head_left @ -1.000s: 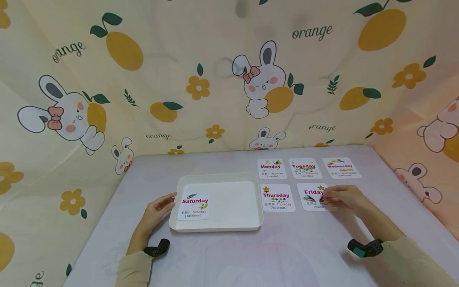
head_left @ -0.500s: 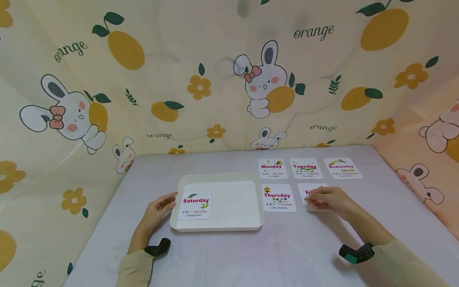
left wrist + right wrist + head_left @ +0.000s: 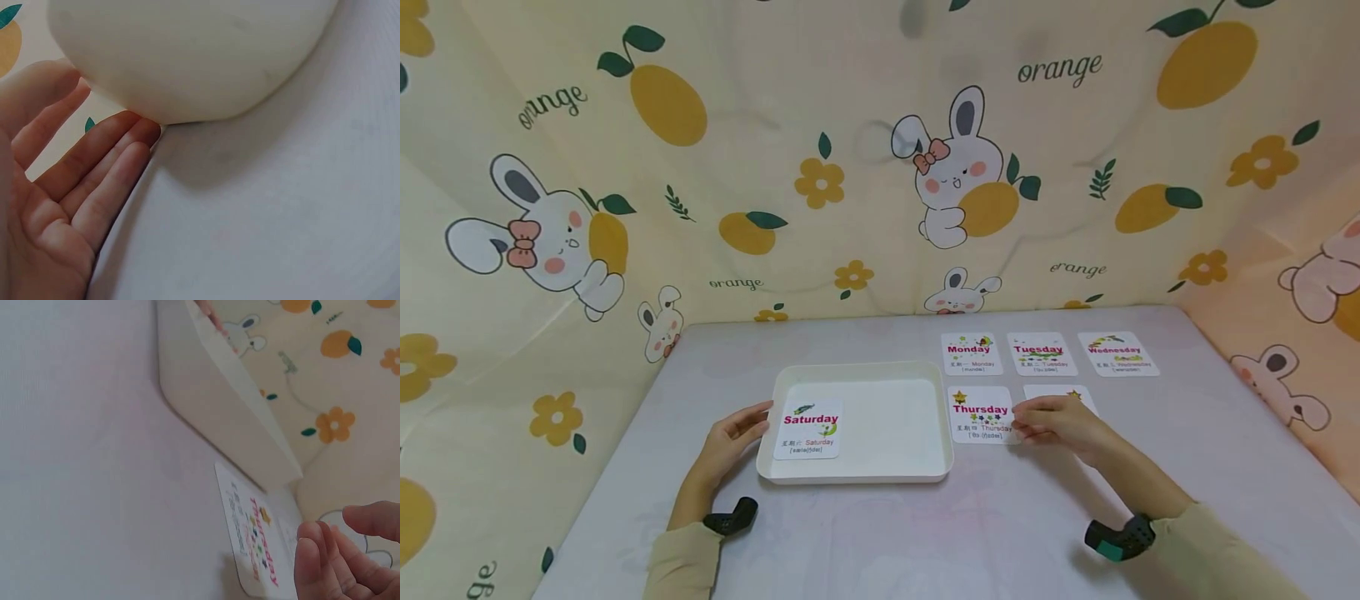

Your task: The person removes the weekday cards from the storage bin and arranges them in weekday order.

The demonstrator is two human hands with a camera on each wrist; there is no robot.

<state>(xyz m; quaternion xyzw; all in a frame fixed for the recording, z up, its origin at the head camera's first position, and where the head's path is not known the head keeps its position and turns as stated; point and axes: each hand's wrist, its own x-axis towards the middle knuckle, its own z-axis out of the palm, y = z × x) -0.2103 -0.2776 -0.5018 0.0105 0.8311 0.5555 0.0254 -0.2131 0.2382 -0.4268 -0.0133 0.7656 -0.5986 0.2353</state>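
Note:
My left hand (image 3: pixel 728 443) rests against the left side of a white tray (image 3: pixel 891 429). In the left wrist view its extended fingers (image 3: pixel 94 169) touch the tray's outer wall near a corner. Inside the tray, on the left, lies a Saturday card (image 3: pixel 809 433). My right hand (image 3: pixel 1063 427) hovers at the right edge of the Thursday card (image 3: pixel 980 417), fingers loosely bent. Behind it most of the Friday card (image 3: pixel 1047 390) is hidden. The right wrist view shows thumb and fingertips (image 3: pixel 309 559) apart, nothing between them, above the Thursday card.
Cards for Monday (image 3: pixel 972 354), Tuesday (image 3: pixel 1042 354) and Wednesday (image 3: pixel 1118 354) lie in a row at the back right of the pale table (image 3: pixel 880 533). A patterned cloth (image 3: pixel 820 250) with rabbits and oranges stands behind and at both sides.
My right hand has moved left from the Friday card's right side to the Thursday card's right edge, covering much of Friday on the way. The left hand and the tray hold still.

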